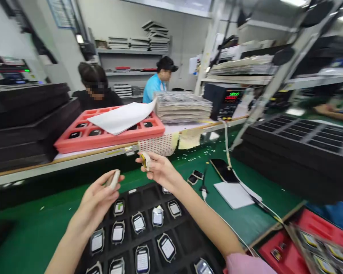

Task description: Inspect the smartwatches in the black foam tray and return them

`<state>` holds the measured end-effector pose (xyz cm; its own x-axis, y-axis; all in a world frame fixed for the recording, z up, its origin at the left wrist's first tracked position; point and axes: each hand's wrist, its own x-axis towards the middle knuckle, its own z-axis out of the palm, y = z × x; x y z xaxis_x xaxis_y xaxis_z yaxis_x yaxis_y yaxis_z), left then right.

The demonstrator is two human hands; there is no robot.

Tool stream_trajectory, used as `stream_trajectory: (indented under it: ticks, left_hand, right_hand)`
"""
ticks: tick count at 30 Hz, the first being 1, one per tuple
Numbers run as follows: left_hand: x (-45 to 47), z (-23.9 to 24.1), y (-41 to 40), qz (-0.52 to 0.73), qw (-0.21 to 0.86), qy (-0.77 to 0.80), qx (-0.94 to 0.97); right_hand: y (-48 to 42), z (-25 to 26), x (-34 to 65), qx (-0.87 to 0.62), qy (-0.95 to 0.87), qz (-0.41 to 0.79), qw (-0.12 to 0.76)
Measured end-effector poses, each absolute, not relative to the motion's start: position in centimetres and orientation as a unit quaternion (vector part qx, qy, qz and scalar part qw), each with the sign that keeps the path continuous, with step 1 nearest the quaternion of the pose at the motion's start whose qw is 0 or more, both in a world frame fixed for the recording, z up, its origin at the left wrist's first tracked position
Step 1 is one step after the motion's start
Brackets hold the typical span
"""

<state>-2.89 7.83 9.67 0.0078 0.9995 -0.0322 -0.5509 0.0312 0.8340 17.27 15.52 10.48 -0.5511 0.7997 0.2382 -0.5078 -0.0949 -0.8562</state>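
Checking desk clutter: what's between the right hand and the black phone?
Head view: two small watch cases and a black cable lie on the table between right hand and phone.

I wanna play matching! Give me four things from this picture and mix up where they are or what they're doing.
1. White paper
2. Black tray
3. Black box
4. Left hand

A. Shows green and red digits
B. Grips a pale piece
C. Lies across a coral-red tray
D. Holds rows of watches

Pairs: 1-C, 2-D, 3-A, 4-B
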Motion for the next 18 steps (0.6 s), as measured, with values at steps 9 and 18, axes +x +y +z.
stream_trajectory:
  ticks: [9,18]
  left_hand:
    - [-3.2,8.8,7.9,0.574,0.702,0.309,0.288]
    - [-2.6,9.6,6.6,0.575,0.627,0.334,0.407]
  right_hand:
    - [13.3,9.5,15.5,-0.241,-0.547,0.676,0.431]
    - [12.5,9.5,15.7,-0.284,-0.619,0.583,0.443]
